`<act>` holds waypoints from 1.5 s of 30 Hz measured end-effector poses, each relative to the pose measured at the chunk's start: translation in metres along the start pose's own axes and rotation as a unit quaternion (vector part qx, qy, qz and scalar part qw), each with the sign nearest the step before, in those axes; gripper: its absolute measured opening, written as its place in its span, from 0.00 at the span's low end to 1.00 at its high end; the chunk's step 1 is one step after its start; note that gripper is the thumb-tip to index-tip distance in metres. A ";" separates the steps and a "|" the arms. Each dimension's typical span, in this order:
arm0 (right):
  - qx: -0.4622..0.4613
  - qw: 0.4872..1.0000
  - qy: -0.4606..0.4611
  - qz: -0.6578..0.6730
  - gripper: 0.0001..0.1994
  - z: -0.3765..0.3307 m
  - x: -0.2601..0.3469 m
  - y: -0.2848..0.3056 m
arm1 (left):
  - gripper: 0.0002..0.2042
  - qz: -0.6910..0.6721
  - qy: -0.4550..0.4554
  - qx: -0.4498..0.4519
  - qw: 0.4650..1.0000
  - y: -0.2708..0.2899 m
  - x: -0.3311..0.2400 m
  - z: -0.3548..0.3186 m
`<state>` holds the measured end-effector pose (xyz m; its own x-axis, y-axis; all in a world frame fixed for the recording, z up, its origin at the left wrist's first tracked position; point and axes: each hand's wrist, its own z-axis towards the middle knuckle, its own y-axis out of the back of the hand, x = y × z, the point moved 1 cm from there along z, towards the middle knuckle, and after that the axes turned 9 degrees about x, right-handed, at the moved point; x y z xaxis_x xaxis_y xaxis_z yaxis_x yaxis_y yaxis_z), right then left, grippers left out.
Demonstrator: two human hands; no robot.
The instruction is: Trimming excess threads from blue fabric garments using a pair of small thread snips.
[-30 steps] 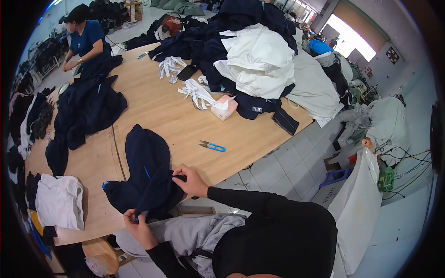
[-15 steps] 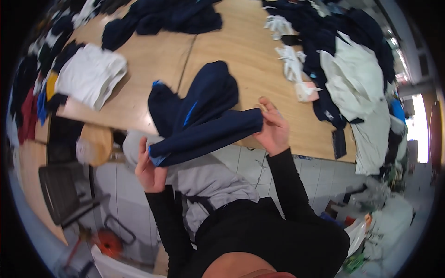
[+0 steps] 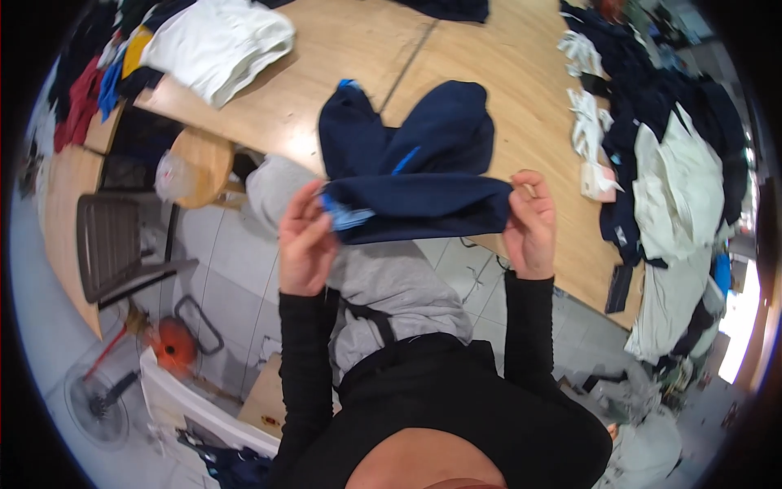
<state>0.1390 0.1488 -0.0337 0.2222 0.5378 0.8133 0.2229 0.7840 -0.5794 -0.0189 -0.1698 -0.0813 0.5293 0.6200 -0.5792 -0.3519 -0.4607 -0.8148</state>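
Observation:
A dark navy garment [image 3: 444, 118] with bright blue trim lies over the near edge of the table. One tube-shaped part of it, a sleeve or a leg, is stretched level between my hands. My left hand [image 3: 308, 244] is closed on the end where light blue lining shows. At the other end my right hand [image 3: 531, 224] pinches the navy cloth between thumb and fingers. The rest of the garment rests on the tabletop beyond, in two rounded folds with a blue stripe. Which kind of garment it is, I cannot tell.
A folded white garment [image 3: 220, 49] sits at the table's left. Along the right edge lie white strips [image 3: 585, 122], a pink box [image 3: 597, 181] and pale garments [image 3: 676, 171] over navy ones. A brown chair [image 3: 122, 244], wooden stool [image 3: 204, 167] and orange reel [image 3: 173, 346] stand at left.
My hands have brought the stretched part from a slant to level, the left end rising. The whole view has turned, so the table and its things appear shifted.

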 end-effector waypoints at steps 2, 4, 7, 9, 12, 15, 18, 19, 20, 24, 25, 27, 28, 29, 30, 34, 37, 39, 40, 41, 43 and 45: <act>-0.101 0.983 -0.018 -0.149 0.17 0.007 -0.010 0.006 | 0.33 0.055 0.016 0.019 0.998 -0.026 0.008 0.007; -0.209 0.787 0.040 -0.579 0.21 0.014 -0.015 0.008 | 0.37 0.109 0.027 0.048 0.993 -0.037 0.012 0.009; -0.181 0.781 0.077 -0.592 0.22 0.009 -0.025 -0.025 | 0.38 0.176 0.010 0.056 0.983 -0.047 0.017 0.010; -0.062 0.889 0.006 -0.454 0.21 0.004 -0.030 -0.062 | 0.41 0.172 0.010 0.046 0.984 -0.049 0.022 0.008; 0.015 0.901 -0.028 -0.432 0.22 0.005 -0.059 -0.099 | 0.40 0.186 0.013 0.061 0.981 -0.053 0.026 0.004; 0.034 0.894 -0.056 -0.443 0.22 0.007 -0.070 -0.098 | 0.38 0.235 0.042 0.075 0.968 -0.059 0.029 -0.007; 0.039 0.915 -0.078 -0.395 0.20 0.007 -0.070 -0.095 | 0.37 0.211 0.031 0.062 0.975 -0.059 0.032 -0.009; 0.046 0.921 -0.085 -0.378 0.19 0.006 -0.068 -0.095 | 0.37 0.196 0.035 0.057 0.978 -0.058 0.032 -0.010; 0.045 0.921 -0.087 -0.378 0.19 0.005 -0.067 -0.094 | 0.37 0.195 0.037 0.056 0.979 -0.056 0.033 -0.012; -0.009 0.859 0.003 -0.512 0.12 0.009 -0.036 -0.069 | 0.35 0.152 0.039 0.024 0.987 -0.051 0.033 -0.013; -0.084 0.803 0.015 -0.589 0.11 0.011 -0.023 -0.044 | 0.35 0.154 0.028 0.018 0.988 -0.051 0.032 -0.014; -0.206 0.667 0.013 -0.716 0.13 0.012 -0.002 0.020 | 0.32 0.117 0.046 -0.006 0.992 -0.055 0.031 -0.013; -0.253 0.592 -0.001 -0.766 0.14 0.008 0.002 0.054 | 0.30 0.080 0.064 -0.027 0.994 -0.056 0.032 -0.013; -0.253 0.590 -0.002 -0.766 0.14 -0.003 0.001 0.083 | 0.30 0.078 0.065 -0.027 0.994 -0.055 0.032 -0.013; -0.239 0.520 -0.052 -0.818 0.16 -0.014 -0.003 0.111 | 0.28 0.080 0.083 -0.046 0.992 -0.055 0.033 -0.012; -0.228 0.450 -0.089 -0.859 0.16 -0.040 -0.035 0.133 | 0.26 0.039 0.132 -0.081 0.987 -0.056 0.033 -0.010; -0.205 0.410 -0.107 -0.882 0.12 -0.046 -0.038 0.135 | 0.23 0.006 0.125 -0.085 0.989 -0.060 0.034 -0.009; -0.202 0.414 -0.078 -0.884 0.11 -0.043 -0.035 0.137 | 0.20 -0.001 0.131 -0.079 0.988 -0.055 0.034 -0.008; -0.198 0.417 -0.046 -0.886 0.11 -0.042 -0.032 0.136 | 0.18 -0.008 0.134 -0.073 0.988 -0.054 0.034 -0.008; -0.199 0.417 -0.047 -0.885 0.11 -0.042 -0.030 0.136 | 0.18 -0.007 0.136 -0.072 0.988 -0.055 0.034 -0.008; -0.223 0.618 -0.059 -0.751 0.10 -0.037 -0.023 0.125 | 0.13 -0.034 0.161 -0.125 0.978 -0.064 0.029 -0.004; -0.201 0.761 -0.089 -0.611 0.11 -0.030 -0.030 0.083 | 0.12 -0.013 0.146 -0.125 0.981 -0.060 0.035 -0.003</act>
<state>0.1796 0.1885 -0.1076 -0.5086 -0.4539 0.7317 0.4403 0.5931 0.6740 0.0230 -0.1230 -0.0528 0.7466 0.4427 -0.4966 -0.1537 -0.6114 -0.7763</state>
